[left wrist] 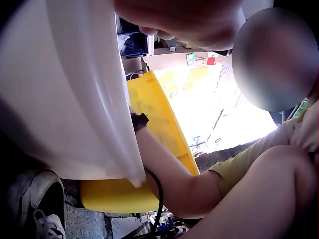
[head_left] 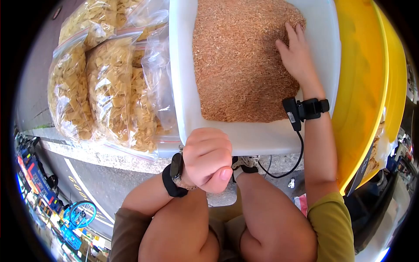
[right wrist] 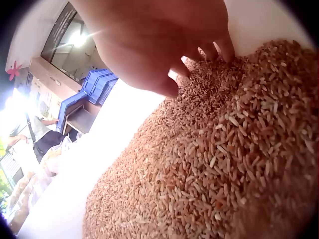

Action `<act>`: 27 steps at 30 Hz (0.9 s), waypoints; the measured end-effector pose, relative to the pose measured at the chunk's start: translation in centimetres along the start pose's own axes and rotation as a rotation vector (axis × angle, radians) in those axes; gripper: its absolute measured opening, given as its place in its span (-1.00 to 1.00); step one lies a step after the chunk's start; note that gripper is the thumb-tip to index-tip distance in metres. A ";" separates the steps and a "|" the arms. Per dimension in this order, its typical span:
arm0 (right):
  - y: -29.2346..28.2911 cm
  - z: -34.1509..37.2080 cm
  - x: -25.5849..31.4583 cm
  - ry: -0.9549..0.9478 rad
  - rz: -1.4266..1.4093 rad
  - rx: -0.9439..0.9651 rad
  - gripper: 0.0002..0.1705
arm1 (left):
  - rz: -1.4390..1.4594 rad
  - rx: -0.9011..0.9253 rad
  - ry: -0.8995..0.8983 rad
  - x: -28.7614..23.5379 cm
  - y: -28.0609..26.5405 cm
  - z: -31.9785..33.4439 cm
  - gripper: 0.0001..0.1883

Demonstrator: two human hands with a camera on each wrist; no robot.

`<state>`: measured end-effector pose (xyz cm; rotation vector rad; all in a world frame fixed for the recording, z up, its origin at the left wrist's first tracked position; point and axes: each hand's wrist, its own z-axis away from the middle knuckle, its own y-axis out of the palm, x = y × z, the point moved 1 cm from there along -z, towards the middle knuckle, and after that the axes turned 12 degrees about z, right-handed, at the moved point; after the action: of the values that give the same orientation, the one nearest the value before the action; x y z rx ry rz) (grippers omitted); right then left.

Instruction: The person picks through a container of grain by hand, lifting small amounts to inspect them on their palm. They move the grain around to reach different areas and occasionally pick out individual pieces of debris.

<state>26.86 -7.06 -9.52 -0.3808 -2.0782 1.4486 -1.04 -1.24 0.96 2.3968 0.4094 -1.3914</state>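
Observation:
In the head view, reddish-brown rice (head_left: 246, 65) fills much of a white plastic tub (head_left: 257, 136). My right hand (head_left: 297, 54) touches the rice along the tub's right side, its fingers spread and their tips at the grains. The right wrist view shows that hand (right wrist: 164, 42) from beneath, fingertips in the heap of rice grains (right wrist: 214, 149). Just outside the tub's near edge, above my knees, my left hand (head_left: 208, 159) is curled into a fist with the thumb on top; nothing shows in it. Part of this hand (left wrist: 184, 25) crosses the top of the left wrist view.
Zip bags of pale yellow flakes (head_left: 111, 87) stand against the tub's left side. A large yellow bin (head_left: 362, 78) borders it on the right. A black cable (head_left: 290, 174) hangs from the right wrist's camera (head_left: 291, 111). Blue crates (right wrist: 92, 92) and a person (right wrist: 45, 134) appear beyond the tub.

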 end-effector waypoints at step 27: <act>-4.7 -1.5 4.3 0.311 -1.299 0.340 -0.56 | 0.584 -0.635 -0.703 2.1 -0.4 -0.8 -0.59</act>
<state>24.77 -5.41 -3.51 0.7254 -1.2563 0.7823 0.42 -0.33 -0.52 1.2649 -0.0475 -1.4177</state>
